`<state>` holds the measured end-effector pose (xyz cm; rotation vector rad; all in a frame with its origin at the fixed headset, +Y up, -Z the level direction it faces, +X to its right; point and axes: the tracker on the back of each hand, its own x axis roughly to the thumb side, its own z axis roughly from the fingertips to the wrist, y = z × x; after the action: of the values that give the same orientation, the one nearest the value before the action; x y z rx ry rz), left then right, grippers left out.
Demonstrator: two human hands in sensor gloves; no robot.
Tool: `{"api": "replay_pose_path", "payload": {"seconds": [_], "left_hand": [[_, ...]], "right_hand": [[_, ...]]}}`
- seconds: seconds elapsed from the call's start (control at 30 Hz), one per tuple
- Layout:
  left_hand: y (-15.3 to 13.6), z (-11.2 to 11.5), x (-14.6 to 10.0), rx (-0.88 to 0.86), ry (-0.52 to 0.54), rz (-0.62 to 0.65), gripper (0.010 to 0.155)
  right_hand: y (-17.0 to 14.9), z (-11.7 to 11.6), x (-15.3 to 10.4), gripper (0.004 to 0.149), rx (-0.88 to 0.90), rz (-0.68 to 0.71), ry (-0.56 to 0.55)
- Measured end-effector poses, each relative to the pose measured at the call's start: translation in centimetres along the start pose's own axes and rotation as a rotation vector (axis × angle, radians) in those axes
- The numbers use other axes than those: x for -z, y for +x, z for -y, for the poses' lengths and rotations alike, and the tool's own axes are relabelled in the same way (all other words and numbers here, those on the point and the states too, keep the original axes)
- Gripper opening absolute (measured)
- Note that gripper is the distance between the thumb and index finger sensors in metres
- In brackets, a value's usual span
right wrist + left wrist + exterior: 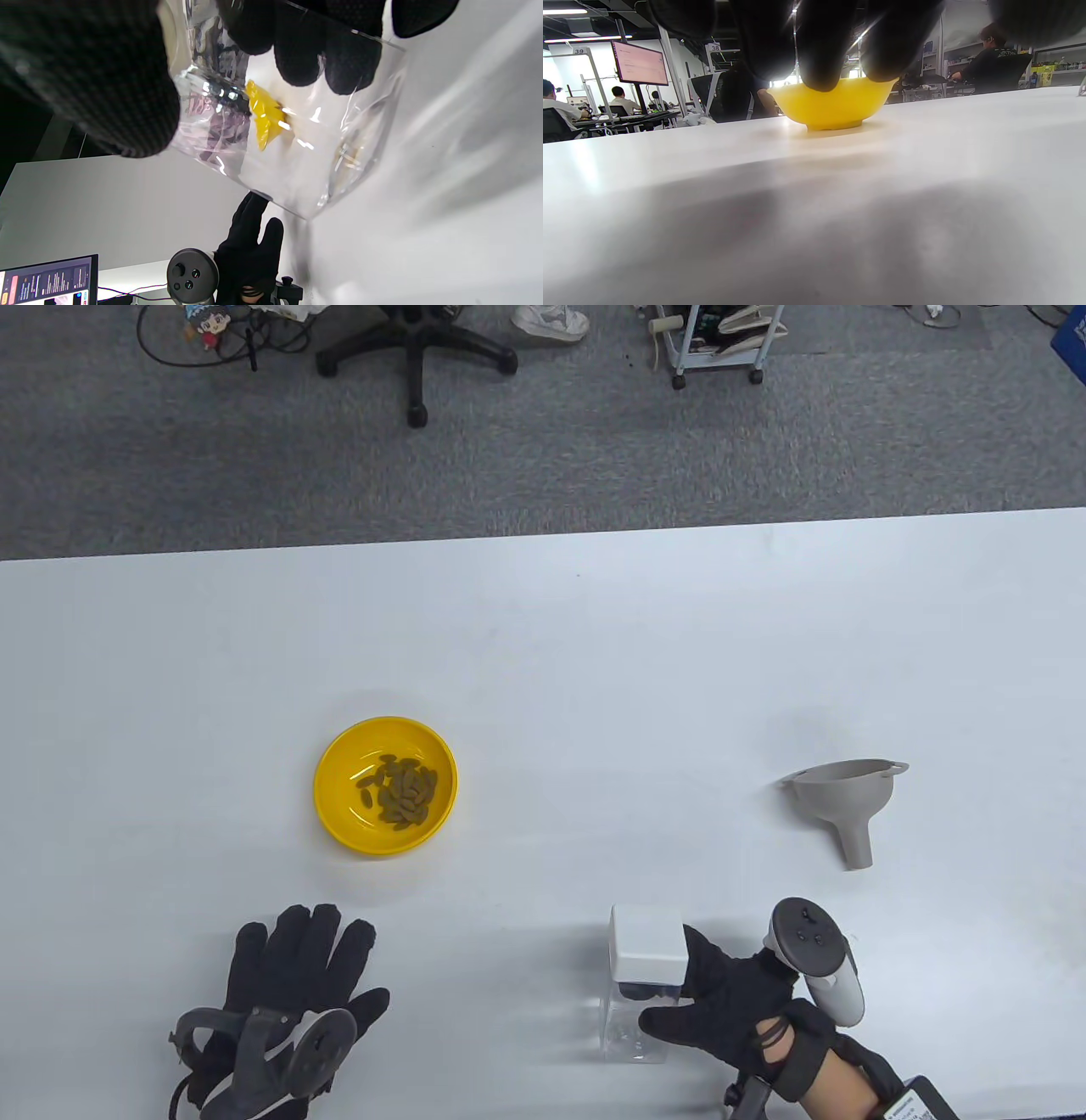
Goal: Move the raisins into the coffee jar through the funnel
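Gripping the coffee jar [638, 984] near the table's [594, 661] front edge, your right hand [738, 1010] wraps the clear body just below the white lid [649, 943]: thumb on the near side, fingers [305, 55] curled round the far side. In the right wrist view the jar looks tilted, though that camera is itself canted; I cannot tell if the base is off the table. The lid looks to be still on.

Funnel [844, 802]: lying on its side, mouth toward the far edge, spout pointing back at you. It lies beyond the jar and to its right, well apart. Your right hand is much the nearer one, but it is occupied.

Raisins [399, 793]: in the yellow bowl [386, 785], beyond the jar and to its left. Your left hand [288, 984] rests flat on the table, fingers spread and holding nothing, just in front of the bowl.

Judgement: the lid must come off before the funnel can seat, so the jar-to-funnel gap is what matters next. The surface between jar, funnel and bowl shows nothing lying on it. Watch the front edge; the jar stands close to it.
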<state>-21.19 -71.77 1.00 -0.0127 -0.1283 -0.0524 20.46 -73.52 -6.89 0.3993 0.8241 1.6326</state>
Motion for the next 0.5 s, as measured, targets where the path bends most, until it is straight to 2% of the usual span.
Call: {"api": "replay_pose_path", "payload": {"seconds": [0.1,0.2,0.3,0.37,0.5], "left_hand": [[-0.1,-0.4,0.1,-0.038,0.007,0.000,0.073],[0.4,-1.9,0.3,-0.078,0.019,0.027,0.073],[1.6,-4.5,0.9,-0.169,0.042,0.068,0.073],[3.2,-6.8,1.9,-0.287,0.070,0.111,0.074],[6.5,-9.8,4.0,-0.509,0.091,0.196,0.074]], "right_hand": [[0.1,0.0,-0.1,0.093,-0.004,0.009,-0.002],[0.5,0.1,-0.4,0.093,-0.005,0.024,-0.007],[0.9,0.2,-0.6,0.093,-0.004,0.046,-0.020],[1.3,0.2,-0.7,0.093,-0.003,0.063,-0.027],[1.6,0.4,-0.9,0.093,0.002,0.079,-0.037]]}}
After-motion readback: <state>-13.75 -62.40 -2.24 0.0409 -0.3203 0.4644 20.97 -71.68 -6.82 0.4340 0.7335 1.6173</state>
